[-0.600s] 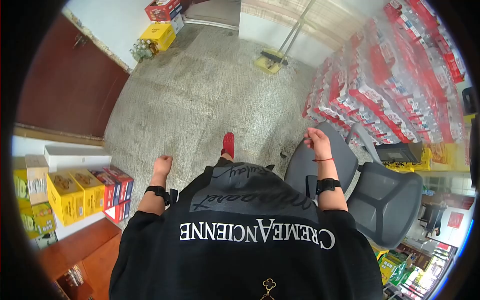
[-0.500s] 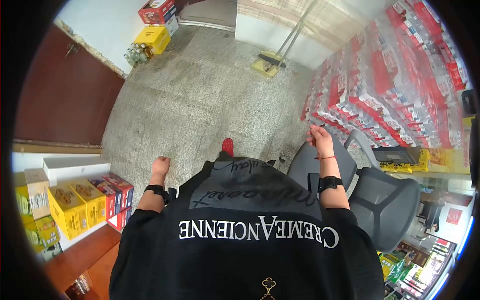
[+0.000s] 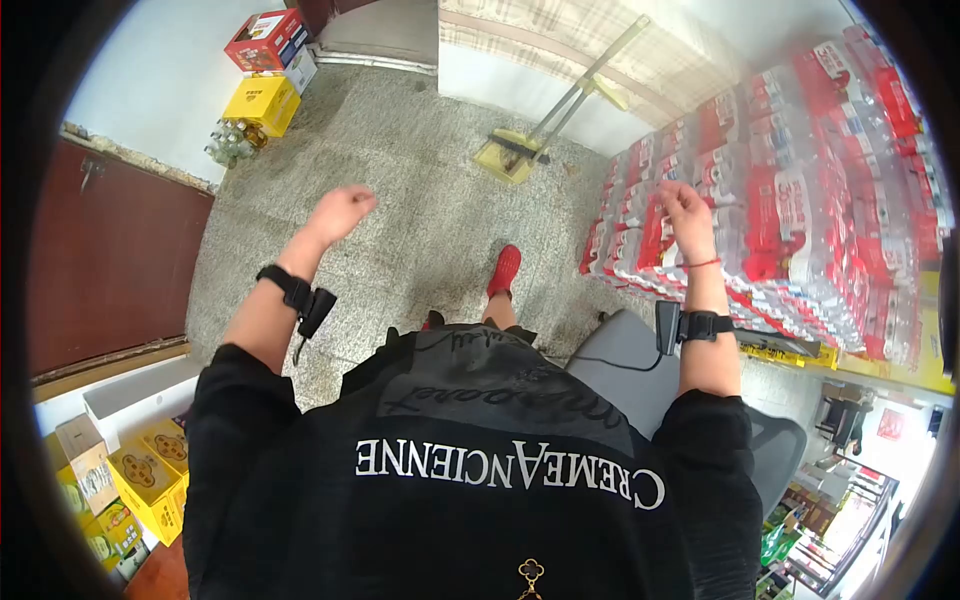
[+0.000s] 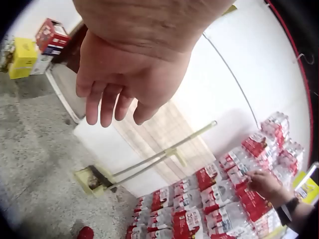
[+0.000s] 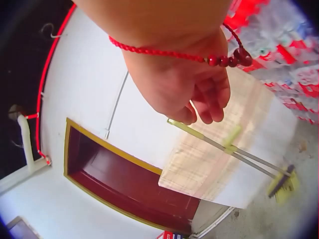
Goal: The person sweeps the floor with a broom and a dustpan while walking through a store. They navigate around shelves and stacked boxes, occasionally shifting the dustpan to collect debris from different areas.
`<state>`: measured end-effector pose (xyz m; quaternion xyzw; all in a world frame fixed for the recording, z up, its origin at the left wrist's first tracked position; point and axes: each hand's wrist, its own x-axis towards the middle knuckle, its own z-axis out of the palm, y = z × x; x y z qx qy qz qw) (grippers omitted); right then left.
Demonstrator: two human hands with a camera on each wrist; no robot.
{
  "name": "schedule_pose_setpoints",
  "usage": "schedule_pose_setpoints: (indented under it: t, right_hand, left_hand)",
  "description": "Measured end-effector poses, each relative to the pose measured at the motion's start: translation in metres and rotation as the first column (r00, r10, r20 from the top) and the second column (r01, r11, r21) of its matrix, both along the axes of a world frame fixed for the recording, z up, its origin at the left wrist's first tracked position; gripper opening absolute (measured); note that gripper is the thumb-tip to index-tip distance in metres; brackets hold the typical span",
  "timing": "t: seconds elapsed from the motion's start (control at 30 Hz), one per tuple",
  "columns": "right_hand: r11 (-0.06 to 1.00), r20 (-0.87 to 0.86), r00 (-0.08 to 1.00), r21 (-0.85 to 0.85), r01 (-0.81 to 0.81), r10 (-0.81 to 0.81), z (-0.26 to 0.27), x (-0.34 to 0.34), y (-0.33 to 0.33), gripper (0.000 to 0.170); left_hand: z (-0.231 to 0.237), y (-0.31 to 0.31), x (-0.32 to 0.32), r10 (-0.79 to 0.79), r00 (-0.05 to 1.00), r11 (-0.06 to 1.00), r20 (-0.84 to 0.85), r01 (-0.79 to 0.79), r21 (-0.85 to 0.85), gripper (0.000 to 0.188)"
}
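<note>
My left hand (image 3: 342,213) is raised over the floor, its fingers loosely bent with nothing in them. In the left wrist view the fingers of that left hand (image 4: 132,74) hang down, slightly spread. My right hand (image 3: 688,222) is held out in front of the stacked bottle packs (image 3: 780,210), overlapping them in the head view. Its fingers curl loosely around nothing, and a red bracelet (image 5: 164,53) circles that wrist. Ahead, between the two hands, a yellow dustpan (image 3: 503,165) with a dark-bristled broom (image 3: 518,146) stands by the wall.
A grey chair (image 3: 620,375) is close on my right. Yellow cartons (image 3: 145,475) stand at the left, beside a dark red door (image 3: 120,260). By the far wall are a yellow box (image 3: 262,105), a red box (image 3: 265,40) and several glass bottles (image 3: 232,143). One red shoe (image 3: 507,268) shows on the floor.
Both hands have risen forward, the left one farther, and spread apart. The head view has shifted, bringing the bottle packs nearer, and the red shoe has come forward.
</note>
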<state>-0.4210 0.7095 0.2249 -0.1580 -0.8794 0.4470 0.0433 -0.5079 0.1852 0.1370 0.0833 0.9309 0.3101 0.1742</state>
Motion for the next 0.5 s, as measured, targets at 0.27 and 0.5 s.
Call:
schedule_pose_setpoints:
  t: [0.27,0.5]
  right_hand:
    - [0.986,-0.150,0.982,0.138,-0.097,0.117,0.015,-0.195,0.095,0.031]
    - [0.969,-0.142,0.965,0.145,-0.200,0.221,0.007,-0.325,0.119,0.049]
  left_hand:
    - [0.007,0.245,-0.150,-0.254,0.950,0.959,0.181,0.224,0.174,0.042]
    - [-0.089,0.439,-0.238,-0.105,0.961,0.916,0.254,-0.006,0.401,0.062]
